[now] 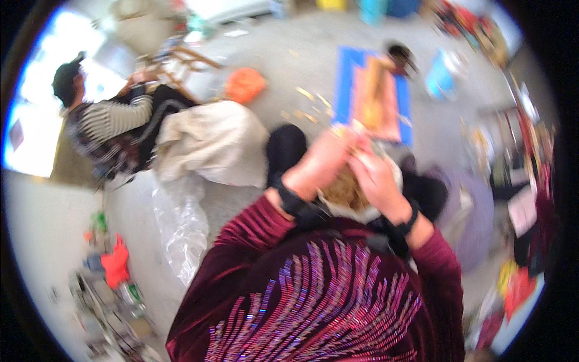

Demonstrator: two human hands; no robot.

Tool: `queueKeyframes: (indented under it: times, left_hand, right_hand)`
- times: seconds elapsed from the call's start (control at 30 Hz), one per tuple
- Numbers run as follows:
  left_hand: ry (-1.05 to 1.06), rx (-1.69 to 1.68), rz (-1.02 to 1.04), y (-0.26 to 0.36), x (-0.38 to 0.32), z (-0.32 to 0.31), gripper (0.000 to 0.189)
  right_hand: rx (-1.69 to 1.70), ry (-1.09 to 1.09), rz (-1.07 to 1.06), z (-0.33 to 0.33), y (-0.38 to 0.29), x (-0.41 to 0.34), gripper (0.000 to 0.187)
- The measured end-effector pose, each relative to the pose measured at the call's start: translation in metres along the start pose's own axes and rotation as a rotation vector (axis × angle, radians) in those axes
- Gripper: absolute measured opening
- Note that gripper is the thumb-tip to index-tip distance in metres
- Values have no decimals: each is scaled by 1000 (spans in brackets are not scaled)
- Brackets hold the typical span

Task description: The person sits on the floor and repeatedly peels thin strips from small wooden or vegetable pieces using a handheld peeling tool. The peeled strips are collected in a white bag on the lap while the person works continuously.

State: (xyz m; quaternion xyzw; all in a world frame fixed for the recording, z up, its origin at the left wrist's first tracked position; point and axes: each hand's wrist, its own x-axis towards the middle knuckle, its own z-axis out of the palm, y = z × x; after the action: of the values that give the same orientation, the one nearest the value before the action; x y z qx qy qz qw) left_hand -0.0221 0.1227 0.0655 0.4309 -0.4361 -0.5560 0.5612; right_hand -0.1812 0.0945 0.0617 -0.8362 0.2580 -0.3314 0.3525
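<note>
My left hand point(323, 154) and my right hand point(374, 174) meet in front of me, fingertips close together. Between them they pinch a small yellowish piece point(360, 149), too blurred to name. Directly beneath sits a white-rimmed container or bag point(364, 216) between my knees. A brown, loose-looking mass point(344, 189) fills it, partly hidden by my hands and wrists. Just beyond my fingertips lies a blue and pink mat point(405, 113) with a long yellow-brown object point(373, 92) on top.
At left, another person point(122, 117) sits beside a large pale cloth sack point(217, 140). An orange bag point(245, 85) and yellowish scraps point(306, 93) lie on the floor. Clear plastic sheeting point(181, 231) spreads by my left side. A blue bucket point(439, 78) stands at far right.
</note>
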Motion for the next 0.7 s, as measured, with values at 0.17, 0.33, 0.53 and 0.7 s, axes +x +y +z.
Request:
queueKeyframes:
  times: [0.17,0.33,0.53,0.7]
  left_hand:
    - [152,-58,-75,1,-2,-14,12]
    - [149,375,-201,13,-22,-43,19]
    - [-147,316,-262,37,-47,-42,21]
    - [-124,644,-218,54,-62,-42,27]
  right_hand:
    - [189,-42,214,22,-6,24,27]
    - [339,-314,518,8,6,39,32]
    - [408,-482,340,11,9,36,37]
    - [447,-570,479,10,-16,29,46]
